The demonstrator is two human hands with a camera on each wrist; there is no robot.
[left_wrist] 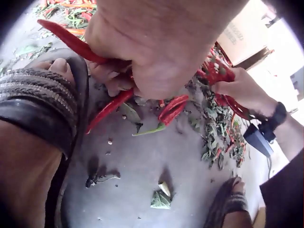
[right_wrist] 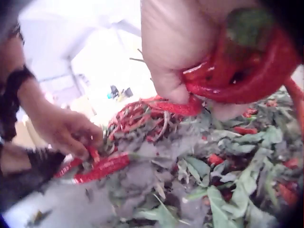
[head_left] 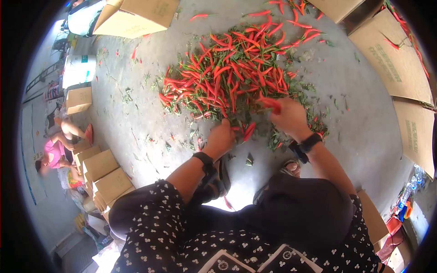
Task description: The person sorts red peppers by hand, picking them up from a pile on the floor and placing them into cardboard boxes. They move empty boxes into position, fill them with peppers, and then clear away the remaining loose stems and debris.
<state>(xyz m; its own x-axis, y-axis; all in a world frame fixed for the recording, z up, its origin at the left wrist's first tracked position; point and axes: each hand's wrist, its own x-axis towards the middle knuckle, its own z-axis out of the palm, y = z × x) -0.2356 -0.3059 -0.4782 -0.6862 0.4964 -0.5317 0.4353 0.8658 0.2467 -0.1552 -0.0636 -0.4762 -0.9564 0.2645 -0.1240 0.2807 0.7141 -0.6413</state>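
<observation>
From the head view, your left hand [head_left: 221, 139] curls around red chillies [head_left: 249, 130] at the near edge of the chilli pile [head_left: 227, 73] on the floor [head_left: 136, 127], while your right hand [head_left: 289, 116] clutches a bunch of chillies [head_left: 271, 103]; draw single pods free by the stalk rather than tugging clumps. The left wrist view shows 2 pods pinched under the fingers [left_wrist: 114, 85], the fingertips hidden. In the right wrist view the fist blurs, so the count held is unclear.
</observation>
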